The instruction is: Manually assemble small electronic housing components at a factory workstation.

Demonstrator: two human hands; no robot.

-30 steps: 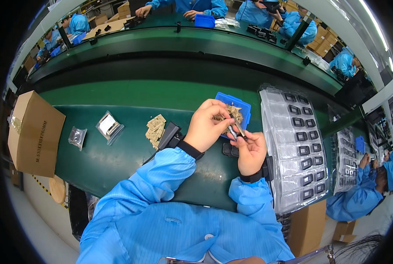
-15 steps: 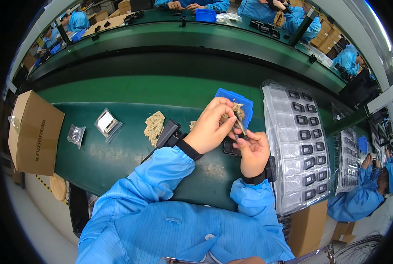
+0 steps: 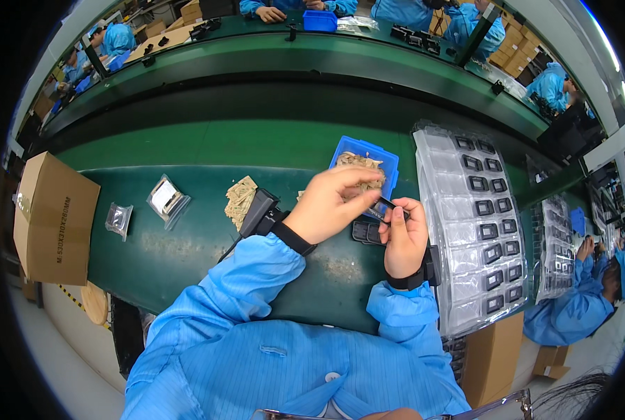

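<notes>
My right hand [image 3: 405, 241] pinches a small black flat part [image 3: 379, 208] between thumb and fingers, over the table just in front of a blue bin [image 3: 391, 162]. My left hand [image 3: 333, 206] comes in from the left, thumb and fingertips closed together at the upper end of that part; what they hold, if anything, is too small to make out. In the bin are several tan, crumpled-looking pieces [image 3: 360, 162]. Partly under my right hand, a black rectangular piece [image 3: 365, 232] lies on the table.
On the right stands a clear plastic tray [image 3: 447, 266] with several black frames [image 3: 483, 207]. Left of my hands lie a pile of tan pieces [image 3: 239, 199] and two clear bags [image 3: 167, 197] [image 3: 118, 219]. A cardboard box [image 3: 59, 220] stands at the table's left end.
My left fingers have drawn back a little from the bin and straightened. The right hand has turned, and the black part now shows more plainly. The view has shifted slightly.
</notes>
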